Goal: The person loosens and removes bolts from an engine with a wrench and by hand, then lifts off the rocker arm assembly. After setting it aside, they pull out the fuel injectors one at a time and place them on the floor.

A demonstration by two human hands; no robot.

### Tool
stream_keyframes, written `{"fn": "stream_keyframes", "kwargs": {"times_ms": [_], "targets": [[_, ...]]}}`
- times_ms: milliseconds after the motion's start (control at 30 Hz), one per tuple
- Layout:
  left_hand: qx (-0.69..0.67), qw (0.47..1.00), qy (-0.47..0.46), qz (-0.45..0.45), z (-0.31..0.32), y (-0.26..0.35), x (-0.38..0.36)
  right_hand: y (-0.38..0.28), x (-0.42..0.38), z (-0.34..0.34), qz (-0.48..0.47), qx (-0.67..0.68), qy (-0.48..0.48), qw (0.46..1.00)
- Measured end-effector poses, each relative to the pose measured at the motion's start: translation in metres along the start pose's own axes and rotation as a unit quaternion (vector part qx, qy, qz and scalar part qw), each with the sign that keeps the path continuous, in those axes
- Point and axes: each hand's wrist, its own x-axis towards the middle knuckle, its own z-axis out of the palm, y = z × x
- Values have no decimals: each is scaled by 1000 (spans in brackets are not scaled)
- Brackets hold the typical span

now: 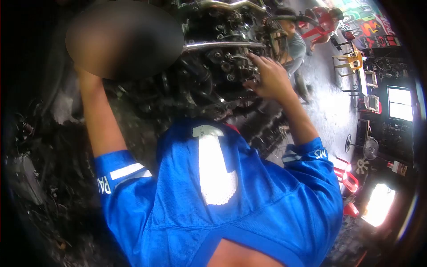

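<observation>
A dark engine with many metal fittings and hoses fills the top middle of the head view. A long metal tube runs across it. My right hand is at the engine's right side, fingers stretched and the thumb apart, with its fingertips near small fittings. Whether they touch the metal I cannot make out. Nothing shows in that hand. My left hand reaches up at the upper left, where a dark blurred oval covers its fingers and whatever is by them.
To the right of the engine, a person in a grey shirt bends close by. Another person in red is farther back. A yellow chair, a fan and red chairs stand along the right side.
</observation>
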Motion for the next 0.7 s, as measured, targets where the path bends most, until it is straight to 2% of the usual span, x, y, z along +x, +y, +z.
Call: {"fn": "stream_keyframes", "kwargs": {"times_ms": [33,167,200,233,267,300,367,500,633,700], "targets": [[-1,1000,1,3,0,1,-1,-4,-1,-4,134,6,-98,986],[8,1000,5,-9,0,0,-3,10,-1,18,93,11,-132,987],[4,1000,7,-8,0,1,-3,15,-3,21,-26,30,-26,999],[3,1000,10,-3,0,2,-3,19,-4,22,-143,46,82,985],[4,1000,7,-6,0,3,-3,8,-3,13,-125,15,152,980],[4,1000,4,-9,-1,4,-3,5,-4,11,-125,14,157,980],[6,1000,-1,-24,-2,7,-6,1,-7,10,82,44,-11,996],[16,999,-2,-30,-4,10,-6,7,-9,35,77,61,-18,995],[18,1000,17,-9,3,1,-3,-1,-14,34,83,86,28,992],[20,999,24,-8,3,6,-6,-4,-13,32,100,113,97,984]]}}
